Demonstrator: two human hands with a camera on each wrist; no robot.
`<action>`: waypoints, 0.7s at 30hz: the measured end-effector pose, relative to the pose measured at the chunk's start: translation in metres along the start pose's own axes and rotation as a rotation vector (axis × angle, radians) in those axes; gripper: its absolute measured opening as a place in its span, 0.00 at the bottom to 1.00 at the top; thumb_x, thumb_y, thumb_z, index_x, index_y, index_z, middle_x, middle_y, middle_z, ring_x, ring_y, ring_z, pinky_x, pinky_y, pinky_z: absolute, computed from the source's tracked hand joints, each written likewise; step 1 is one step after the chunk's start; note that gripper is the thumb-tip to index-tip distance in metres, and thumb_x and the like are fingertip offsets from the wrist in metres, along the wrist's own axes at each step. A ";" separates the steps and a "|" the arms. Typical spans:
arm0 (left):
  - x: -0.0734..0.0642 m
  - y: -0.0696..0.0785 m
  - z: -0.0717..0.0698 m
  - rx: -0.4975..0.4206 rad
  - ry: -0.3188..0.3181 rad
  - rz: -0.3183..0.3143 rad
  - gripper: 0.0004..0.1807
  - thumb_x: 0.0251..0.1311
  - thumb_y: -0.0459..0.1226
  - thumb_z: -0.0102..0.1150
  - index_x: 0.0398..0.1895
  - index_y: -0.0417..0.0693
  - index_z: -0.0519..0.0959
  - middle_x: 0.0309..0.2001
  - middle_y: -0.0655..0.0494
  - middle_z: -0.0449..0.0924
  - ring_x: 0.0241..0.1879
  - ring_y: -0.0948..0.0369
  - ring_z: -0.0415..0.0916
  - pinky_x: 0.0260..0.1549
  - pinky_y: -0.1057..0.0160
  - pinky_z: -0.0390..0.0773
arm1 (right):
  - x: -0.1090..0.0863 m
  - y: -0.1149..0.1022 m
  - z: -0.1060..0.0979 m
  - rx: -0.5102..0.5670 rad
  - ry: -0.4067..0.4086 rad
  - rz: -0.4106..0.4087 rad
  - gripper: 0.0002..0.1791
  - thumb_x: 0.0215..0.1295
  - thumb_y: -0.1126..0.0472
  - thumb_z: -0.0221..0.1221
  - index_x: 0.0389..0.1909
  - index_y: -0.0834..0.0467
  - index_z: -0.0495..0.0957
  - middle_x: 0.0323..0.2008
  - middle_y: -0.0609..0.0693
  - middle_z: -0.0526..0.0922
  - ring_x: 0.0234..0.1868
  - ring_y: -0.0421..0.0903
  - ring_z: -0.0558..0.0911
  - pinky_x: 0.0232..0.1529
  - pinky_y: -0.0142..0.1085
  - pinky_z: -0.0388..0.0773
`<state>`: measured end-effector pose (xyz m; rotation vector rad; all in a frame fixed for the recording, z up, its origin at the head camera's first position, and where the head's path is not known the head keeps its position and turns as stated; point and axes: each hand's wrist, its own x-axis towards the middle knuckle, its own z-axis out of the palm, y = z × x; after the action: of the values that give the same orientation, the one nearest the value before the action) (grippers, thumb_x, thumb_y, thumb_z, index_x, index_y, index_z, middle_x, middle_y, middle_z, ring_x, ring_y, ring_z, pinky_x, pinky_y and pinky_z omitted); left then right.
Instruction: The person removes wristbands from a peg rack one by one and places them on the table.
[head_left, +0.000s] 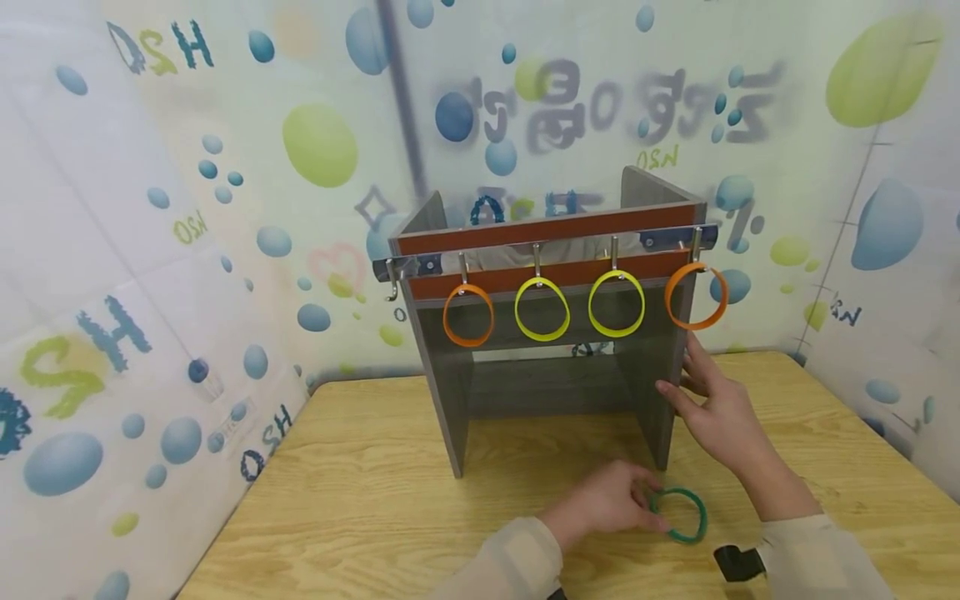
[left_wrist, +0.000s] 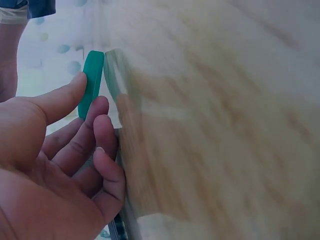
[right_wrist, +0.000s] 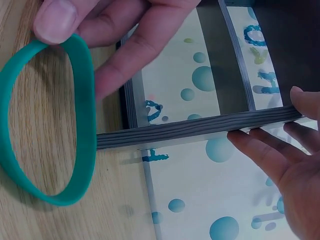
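A green ring (head_left: pixel 678 515) lies on the wooden table (head_left: pixel 352 508) in front of a grey stand (head_left: pixel 448 375). My left hand (head_left: pixel 649 507) pinches the ring's near-left edge between thumb and fingers; the left wrist view shows the thumb (left_wrist: pixel 65 97) against the green ring (left_wrist: pixel 92 82). In the right wrist view the green ring (right_wrist: pixel 75 125) is tilted up under that thumb (right_wrist: pixel 55 20). My right hand (head_left: pixel 686 387) is open, its straight fingers (right_wrist: pixel 260 150) resting against the stand's right side panel (right_wrist: pixel 200 129).
A hook rail (head_left: pixel 547 246) across the stand's front carries an orange ring (head_left: pixel 468 315), two yellow rings (head_left: pixel 542 309) and another orange ring (head_left: pixel 695 296). The leftmost hook (head_left: pixel 391 282) is bare. Bubble-patterned sheets wall in the table on three sides.
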<state>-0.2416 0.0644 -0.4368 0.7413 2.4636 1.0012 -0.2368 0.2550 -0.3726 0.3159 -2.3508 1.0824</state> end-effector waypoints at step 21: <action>-0.019 0.003 -0.080 -0.382 0.701 0.190 0.14 0.65 0.44 0.75 0.50 0.49 0.88 0.35 0.53 0.91 0.27 0.72 0.78 0.30 0.70 0.79 | -0.002 0.000 0.001 -0.008 -0.013 0.008 0.49 0.78 0.61 0.61 0.88 0.52 0.40 0.72 0.77 0.69 0.59 0.77 0.81 0.48 0.63 0.86</action>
<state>-0.2669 0.0125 -0.3781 0.5623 2.6285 2.0163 -0.2356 0.2539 -0.3741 0.3123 -2.3692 1.0770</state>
